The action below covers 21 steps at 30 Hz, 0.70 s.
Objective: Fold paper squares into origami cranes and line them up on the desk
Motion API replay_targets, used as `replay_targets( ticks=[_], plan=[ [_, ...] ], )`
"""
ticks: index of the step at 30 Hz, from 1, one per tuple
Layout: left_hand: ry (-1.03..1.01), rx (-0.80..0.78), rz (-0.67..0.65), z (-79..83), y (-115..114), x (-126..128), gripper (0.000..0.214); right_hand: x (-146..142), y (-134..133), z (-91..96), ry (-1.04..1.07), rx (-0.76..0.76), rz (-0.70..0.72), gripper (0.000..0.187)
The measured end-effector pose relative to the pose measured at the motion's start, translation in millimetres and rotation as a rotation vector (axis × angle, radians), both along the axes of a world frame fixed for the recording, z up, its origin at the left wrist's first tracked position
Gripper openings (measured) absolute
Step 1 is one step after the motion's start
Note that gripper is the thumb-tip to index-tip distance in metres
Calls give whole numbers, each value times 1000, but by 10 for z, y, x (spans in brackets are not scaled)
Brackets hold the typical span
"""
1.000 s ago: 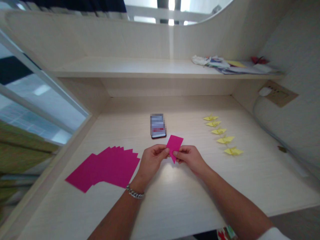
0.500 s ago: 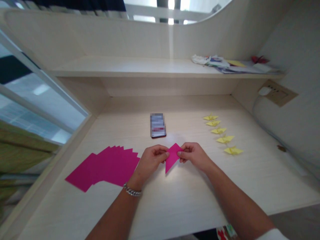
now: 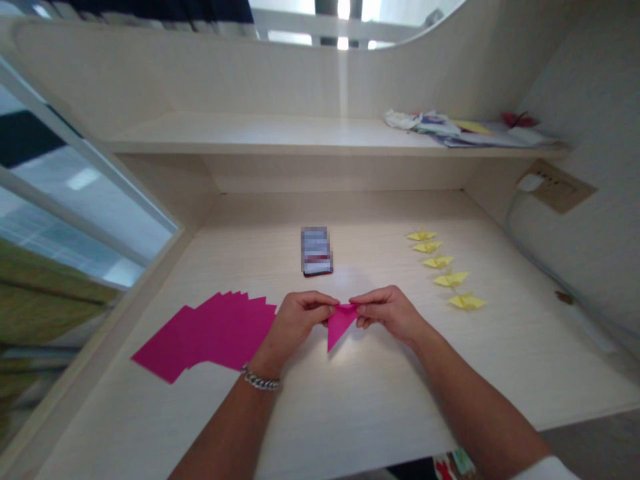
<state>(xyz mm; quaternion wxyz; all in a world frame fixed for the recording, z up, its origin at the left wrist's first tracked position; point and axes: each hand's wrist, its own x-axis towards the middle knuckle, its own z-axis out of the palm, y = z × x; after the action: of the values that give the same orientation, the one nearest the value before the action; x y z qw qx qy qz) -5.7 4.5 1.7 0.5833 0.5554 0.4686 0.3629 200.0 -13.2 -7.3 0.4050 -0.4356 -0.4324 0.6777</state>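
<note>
Magenta folded paper [image 3: 340, 322] is hanging point-down above the surface [image 3: 350, 400], both hands pinching its top edge: left hand [image 3: 295, 320], right hand [image 3: 390, 313]. Magenta sheets [image 3: 210, 333] are fanning left, phone [image 3: 317, 251] lying behind, 5 yellow cranes [image 3: 443, 267] sitting right.

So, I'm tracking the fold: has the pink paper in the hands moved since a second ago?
Yes. The pink paper has dropped lower in view, away from the phone it nearly touched.
</note>
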Motion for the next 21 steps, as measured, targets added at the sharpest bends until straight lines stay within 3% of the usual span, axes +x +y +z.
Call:
replay_targets(
  ticks=[7, 11, 21],
  plan=[
    [134, 145, -7, 13, -23, 27, 14, 20, 4, 34, 24, 29, 51, 29],
    [184, 218, -61, 11, -48, 37, 15, -83, 4, 2, -108, 46, 4, 31],
    [-44, 37, -38, -32, -11, 55, 10, -117, 11, -65, -154, 57, -18, 31]
  ],
)
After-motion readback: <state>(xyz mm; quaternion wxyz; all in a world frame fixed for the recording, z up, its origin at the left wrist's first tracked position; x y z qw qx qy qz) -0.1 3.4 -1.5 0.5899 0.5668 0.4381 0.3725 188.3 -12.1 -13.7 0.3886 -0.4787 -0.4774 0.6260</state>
